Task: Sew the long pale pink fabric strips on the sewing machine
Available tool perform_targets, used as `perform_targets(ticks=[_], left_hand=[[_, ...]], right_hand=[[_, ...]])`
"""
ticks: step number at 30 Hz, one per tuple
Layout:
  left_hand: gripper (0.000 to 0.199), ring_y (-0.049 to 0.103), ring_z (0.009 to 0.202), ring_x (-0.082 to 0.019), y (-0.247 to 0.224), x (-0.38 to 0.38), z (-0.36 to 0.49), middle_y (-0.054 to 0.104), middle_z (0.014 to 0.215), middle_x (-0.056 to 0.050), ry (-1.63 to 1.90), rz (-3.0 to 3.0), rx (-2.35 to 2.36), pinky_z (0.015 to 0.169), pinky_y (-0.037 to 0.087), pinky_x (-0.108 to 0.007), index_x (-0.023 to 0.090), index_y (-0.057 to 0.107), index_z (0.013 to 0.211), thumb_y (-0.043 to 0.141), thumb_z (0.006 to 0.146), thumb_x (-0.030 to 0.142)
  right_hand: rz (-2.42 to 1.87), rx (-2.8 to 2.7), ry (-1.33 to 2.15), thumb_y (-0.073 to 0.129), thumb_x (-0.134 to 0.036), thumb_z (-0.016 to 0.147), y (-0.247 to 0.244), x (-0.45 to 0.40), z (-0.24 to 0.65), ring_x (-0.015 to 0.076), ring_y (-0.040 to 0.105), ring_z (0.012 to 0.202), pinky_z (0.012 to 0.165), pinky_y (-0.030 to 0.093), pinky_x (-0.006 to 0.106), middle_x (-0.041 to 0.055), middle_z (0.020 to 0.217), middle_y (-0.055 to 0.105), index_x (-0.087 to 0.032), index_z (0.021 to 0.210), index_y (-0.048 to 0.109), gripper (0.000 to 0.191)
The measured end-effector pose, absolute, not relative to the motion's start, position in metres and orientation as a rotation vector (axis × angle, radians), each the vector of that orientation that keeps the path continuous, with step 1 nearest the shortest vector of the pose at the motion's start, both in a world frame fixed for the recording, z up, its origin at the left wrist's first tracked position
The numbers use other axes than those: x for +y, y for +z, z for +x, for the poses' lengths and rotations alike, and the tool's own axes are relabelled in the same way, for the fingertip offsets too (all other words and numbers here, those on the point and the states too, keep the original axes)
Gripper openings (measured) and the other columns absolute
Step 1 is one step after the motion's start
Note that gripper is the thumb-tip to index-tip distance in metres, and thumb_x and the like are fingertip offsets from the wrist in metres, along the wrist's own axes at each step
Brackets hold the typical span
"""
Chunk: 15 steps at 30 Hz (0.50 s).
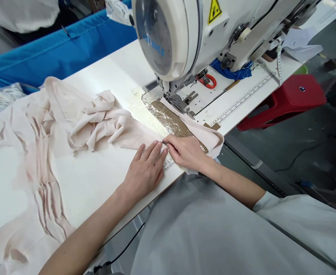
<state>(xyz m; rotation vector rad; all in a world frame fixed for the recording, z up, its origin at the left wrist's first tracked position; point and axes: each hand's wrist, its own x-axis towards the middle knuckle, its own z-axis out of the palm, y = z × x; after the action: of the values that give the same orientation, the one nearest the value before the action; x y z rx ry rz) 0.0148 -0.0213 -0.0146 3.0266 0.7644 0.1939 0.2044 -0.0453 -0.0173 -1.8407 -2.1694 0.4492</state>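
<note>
My left hand (146, 168) lies flat, fingers stretched, its fingertips on the near end of a pale pink fabric strip (139, 133). Close beside it, my right hand (189, 152) is closed, thumb and fingers pressed together. A small dark tip shows at its fingers, too little to name. Under and behind the right hand, a brown, shiny, tape-covered guide (170, 120) runs toward the needle area. Another pink length (208, 135) loops along its right side from the presser foot (175, 100) of the white sewing machine (182, 34).
Pink fabric pieces (44, 152) lie heaped and gathered over the left of the white table (90, 191). Red-handled scissors (209, 81) rest behind the needle. A blue cloth trough (70, 49) borders the far side; a red stool (294, 95) stands at right. Another person's sleeve (21, 13) shows top left.
</note>
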Motion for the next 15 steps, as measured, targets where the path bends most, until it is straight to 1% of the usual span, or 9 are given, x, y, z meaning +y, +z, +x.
perform_targets(ticks=[4, 7, 10, 13, 15], left_hand=[[0.044, 0.048, 0.132, -0.031, -0.014, -0.021, 0.016, 0.055, 0.139, -0.019, 0.179, 3.044, 0.770, 0.108, 0.038, -0.050, 0.011, 0.056, 0.132, 0.047, 0.090, 0.022], [0.044, 0.049, 0.132, -0.031, -0.012, -0.021, 0.016, 0.054, 0.139, -0.019, 0.157, 3.048, 0.773, 0.107, 0.039, -0.050, 0.012, 0.055, 0.132, 0.046, 0.091, 0.022], [0.043, 0.050, 0.131, -0.031, -0.011, -0.021, 0.017, 0.055, 0.139, -0.018, 0.147, 3.072, 0.761, 0.106, 0.040, -0.048, 0.012, 0.056, 0.131, 0.047, 0.090, 0.021], [0.044, 0.051, 0.130, -0.032, -0.011, -0.021, 0.018, 0.055, 0.139, -0.019, 0.169, 3.097, 0.742, 0.106, 0.040, -0.047, 0.009, 0.056, 0.130, 0.047, 0.089, 0.021], [0.045, 0.051, 0.130, -0.033, -0.011, -0.022, 0.018, 0.054, 0.139, -0.020, 0.175, 3.099, 0.737, 0.106, 0.040, -0.047, 0.008, 0.055, 0.131, 0.048, 0.089, 0.021]], right_hand=[[-1.847, -2.253, 0.452, 0.036, -0.022, 0.094, -0.012, -0.044, 0.203, 0.0177, 0.063, 0.071, 0.054, 0.022, 0.028, 0.0052, 0.084, 0.071, -0.017, 0.104, 0.058, 0.025], [-1.812, -2.308, 0.465, 0.038, -0.020, 0.091, -0.006, -0.045, 0.210, 0.0167, 0.059, 0.064, 0.053, 0.020, 0.029, 0.0042, 0.075, 0.069, -0.017, 0.094, 0.059, 0.022], [-1.736, -2.171, 0.560, 0.039, -0.018, 0.087, -0.003, -0.048, 0.224, 0.0141, 0.053, 0.058, 0.055, 0.025, 0.026, 0.0008, 0.069, 0.065, -0.019, 0.088, 0.058, 0.019], [-1.713, -1.937, 0.615, 0.039, -0.021, 0.088, -0.005, -0.054, 0.233, 0.0124, 0.050, 0.055, 0.057, 0.031, 0.024, -0.0023, 0.064, 0.062, -0.020, 0.091, 0.057, 0.018], [-1.715, -1.892, 0.594, 0.038, -0.025, 0.091, -0.009, -0.059, 0.232, 0.0124, 0.051, 0.056, 0.058, 0.032, 0.024, -0.0021, 0.066, 0.063, -0.019, 0.096, 0.057, 0.020]])
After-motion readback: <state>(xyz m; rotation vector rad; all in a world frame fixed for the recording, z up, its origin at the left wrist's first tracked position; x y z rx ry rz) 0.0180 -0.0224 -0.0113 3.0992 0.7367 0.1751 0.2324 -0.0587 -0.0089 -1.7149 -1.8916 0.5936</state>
